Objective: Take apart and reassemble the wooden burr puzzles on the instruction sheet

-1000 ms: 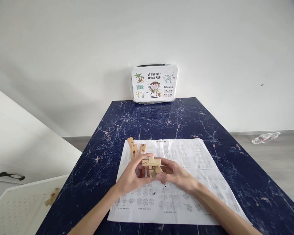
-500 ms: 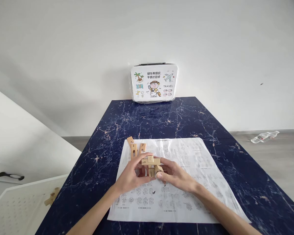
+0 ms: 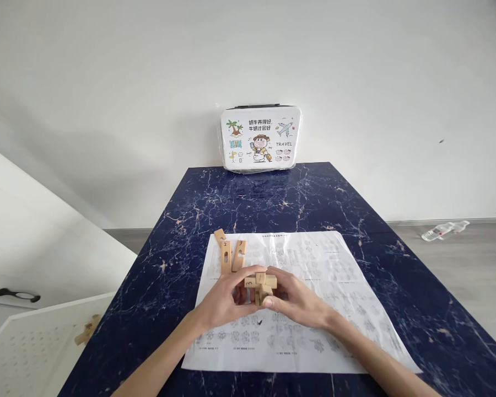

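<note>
Between both hands is a wooden interlocking puzzle [image 3: 261, 282] of crossed light bars, with a 3 marked on its left bar. It is held just above a printed instruction sheet [image 3: 347, 325]. My left hand [image 3: 225, 295] is closed around its left side, thumb below and fingers above and behind. My right hand [image 3: 295, 295] grips the right side, the thumb pressed on a bar pointing towards me. Some fingertips are hidden behind the bars. Beyond my left hand lie loose notched wooden pieces: one marked 2 [image 3: 225, 256], one marked 3 [image 3: 239, 255], and another piece [image 3: 219, 237] partly covered.
The sheet lies on a dark blue marbled table [image 3: 256, 204]. A white cartoon-printed case [image 3: 261, 138] stands at the back against the wall. At lower left, a white basket [image 3: 33, 331] holds an assembled wooden puzzle [image 3: 86, 330]. A clear plastic bottle [image 3: 444, 231] lies on the floor at right.
Both hands have lowered the puzzle slightly and shifted it a little right. The bar under my right thumb now sits closer in against the others. The loose pieces stayed put.
</note>
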Demonstrator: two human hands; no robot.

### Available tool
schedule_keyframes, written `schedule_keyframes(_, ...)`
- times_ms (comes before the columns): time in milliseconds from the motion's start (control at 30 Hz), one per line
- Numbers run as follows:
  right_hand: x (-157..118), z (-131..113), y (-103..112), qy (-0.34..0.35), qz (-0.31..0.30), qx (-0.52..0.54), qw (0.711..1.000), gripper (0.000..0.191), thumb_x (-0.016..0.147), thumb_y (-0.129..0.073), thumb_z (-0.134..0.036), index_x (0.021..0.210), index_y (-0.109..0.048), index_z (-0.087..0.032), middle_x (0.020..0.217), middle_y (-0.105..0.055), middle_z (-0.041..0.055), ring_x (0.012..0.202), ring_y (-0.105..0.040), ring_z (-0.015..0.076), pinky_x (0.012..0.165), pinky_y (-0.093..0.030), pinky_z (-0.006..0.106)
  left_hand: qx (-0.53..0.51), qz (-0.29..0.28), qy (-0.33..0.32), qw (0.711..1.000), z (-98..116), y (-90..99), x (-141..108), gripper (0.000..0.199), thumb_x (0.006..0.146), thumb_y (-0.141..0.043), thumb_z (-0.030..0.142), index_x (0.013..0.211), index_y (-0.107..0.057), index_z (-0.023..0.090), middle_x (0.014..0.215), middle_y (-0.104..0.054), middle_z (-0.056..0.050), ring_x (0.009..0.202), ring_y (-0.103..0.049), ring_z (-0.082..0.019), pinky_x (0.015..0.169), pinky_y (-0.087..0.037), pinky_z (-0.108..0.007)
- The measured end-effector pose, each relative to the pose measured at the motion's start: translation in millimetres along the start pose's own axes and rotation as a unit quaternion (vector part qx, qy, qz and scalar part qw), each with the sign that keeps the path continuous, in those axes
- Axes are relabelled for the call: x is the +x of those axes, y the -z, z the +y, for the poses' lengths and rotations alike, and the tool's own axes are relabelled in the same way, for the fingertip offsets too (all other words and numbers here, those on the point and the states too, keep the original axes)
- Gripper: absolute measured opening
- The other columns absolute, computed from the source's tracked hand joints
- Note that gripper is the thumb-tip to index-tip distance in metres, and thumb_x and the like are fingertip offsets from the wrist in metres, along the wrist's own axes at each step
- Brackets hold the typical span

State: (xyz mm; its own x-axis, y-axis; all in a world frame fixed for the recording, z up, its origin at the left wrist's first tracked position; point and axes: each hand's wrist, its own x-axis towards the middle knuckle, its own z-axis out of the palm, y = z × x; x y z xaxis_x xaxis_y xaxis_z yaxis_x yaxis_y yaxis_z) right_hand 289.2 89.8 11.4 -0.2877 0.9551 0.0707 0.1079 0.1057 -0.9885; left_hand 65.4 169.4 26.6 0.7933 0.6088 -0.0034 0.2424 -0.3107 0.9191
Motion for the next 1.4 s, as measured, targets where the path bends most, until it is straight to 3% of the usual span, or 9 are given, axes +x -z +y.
schedule_keyframes(133, 0.2, 0.7, -2.5, -0.021, -0.001, 0.099, 0.995, 0.071, 0.09, -0.08, -0.062, 0.144, -0.055, -0.023, 0.119, -0.071, 0.012, 0.102, -0.071, 0.0282, 0.085, -0.058, 0.043, 0.012, -0.003, -0.005, 1.0, -1.3, -0.6, -0.3, 0.065, 0.091, -0.081, 0.047, 0.15, -0.057, 0.035, 0.097, -0.073, -0.006, 0.071, -0.066, -0.021, 0.065, -0.055, -0.032)
schedule_keyframes(200, 0.2, 2.9, -3.2, -0.034, 0.013, 0.118, 0.992, 0.074, 0.086, -0.084, -0.063, 0.14, -0.056, -0.021, 0.118, -0.073, 0.0128, 0.103, -0.073, 0.0293, 0.089, -0.059, 0.046, 0.018, -0.003, -0.002, 1.0, -2.3, -1.1, -0.5, 0.066, 0.092, -0.08, 0.046, 0.152, -0.055, 0.035, 0.091, -0.07, -0.003, 0.066, -0.061, -0.018, 0.061, -0.052, -0.029)
schedule_keyframes(500, 1.2, 8.0, -6.0, -0.042, 0.038, 0.081, 0.995, 0.062, 0.075, -0.092, -0.063, 0.114, -0.069, -0.02, 0.1, -0.076, 0.0077, 0.088, -0.072, 0.0267, 0.077, -0.06, 0.04, 0.042, -0.007, -0.044, 0.998, -9.7, -5.3, 0.0, 0.063, 0.09, -0.083, 0.042, 0.148, -0.059, 0.033, 0.108, -0.074, -0.003, 0.073, -0.062, -0.015, 0.067, -0.054, -0.027)
schedule_keyframes(633, 1.5, 6.9, -7.6, -0.038, 0.048, 0.075, 0.995, 0.069, 0.072, -0.091, -0.069, 0.116, -0.069, -0.02, 0.1, -0.076, 0.0078, 0.089, -0.072, 0.0273, 0.076, -0.059, 0.04, 0.027, -0.006, -0.028, 0.999, -11.6, -5.5, -0.1, 0.065, 0.09, -0.083, 0.047, 0.149, -0.059, 0.034, 0.097, -0.071, -0.001, 0.064, -0.056, -0.013, 0.057, -0.047, -0.023)
schedule_keyframes(767, -0.9, 3.7, -8.6, 0.01, 0.041, 0.047, 0.998, 0.067, 0.091, -0.069, -0.076, 0.127, -0.065, -0.02, 0.1, -0.074, 0.0081, 0.086, -0.071, 0.0255, 0.071, -0.056, 0.037, -0.011, 0.004, -0.021, 1.0, -7.2, -6.0, -0.1, 0.07, 0.087, -0.086, 0.044, 0.15, -0.057, 0.034, 0.103, -0.072, -0.003, 0.068, -0.06, -0.014, 0.061, -0.052, -0.025)
schedule_keyframes(900, -4.8, 6.0, -9.8, 0.039, 0.057, -0.024, 0.997, 0.054, 0.11, -0.042, -0.065, 0.138, -0.055, -0.022, 0.081, -0.067, 0.0023, 0.07, -0.062, 0.0201, 0.066, -0.05, 0.035, -0.074, 0.014, 0.002, 0.997, -0.9, -6.2, 0.4, 0.073, 0.084, -0.089, 0.041, 0.149, -0.057, 0.032, 0.108, -0.072, -0.005, 0.075, -0.065, -0.017, 0.065, -0.056, -0.028)
schedule_keyframes(1000, -6.4, 11.4, -10.7, 0.044, 0.118, -0.084, 0.989, 0.045, 0.112, -0.043, -0.056, 0.142, -0.049, -0.024, 0.091, -0.069, 0.0048, 0.074, -0.063, 0.0211, 0.069, -0.051, 0.037, -0.095, 0.04, 0.009, 0.995, 1.6, -5.2, 0.3, 0.072, 0.08, -0.092, 0.038, 0.144, -0.06, 0.031, 0.109, -0.07, -0.005, 0.075, -0.064, -0.016, 0.065, -0.057, -0.028)
schedule_keyframes(1167, -5.7, 14.9, -11.6, 0.078, 0.211, -0.127, 0.966, 0.025, 0.11, -0.051, -0.049, 0.117, -0.055, -0.024, 0.096, -0.067, 0.0055, 0.08, -0.065, 0.0213, 0.07, -0.053, 0.036, -0.108, 0.057, 0.023, 0.992, 1.9, -2.7, -0.1, 0.075, 0.078, -0.094, 0.034, 0.143, -0.06, 0.032, 0.099, -0.068, -0.002, 0.069, -0.059, -0.013, 0.062, -0.053, -0.025)
schedule_keyframes(1400, -4.3, 9.1, -10.9, 0.053, 0.146, -0.109, 0.982, 0.029, 0.108, -0.055, -0.048, 0.122, -0.057, -0.023, 0.091, -0.072, 0.0049, 0.072, -0.067, 0.0198, 0.065, -0.054, 0.033, -0.077, 0.04, 0.019, 0.996, -4.2, -5.6, 0.8, 0.071, 0.081, -0.092, 0.039, 0.144, -0.06, 0.03, 0.09, -0.062, 0.0, 0.07, -0.053, -0.013, 0.06, -0.048, -0.023)
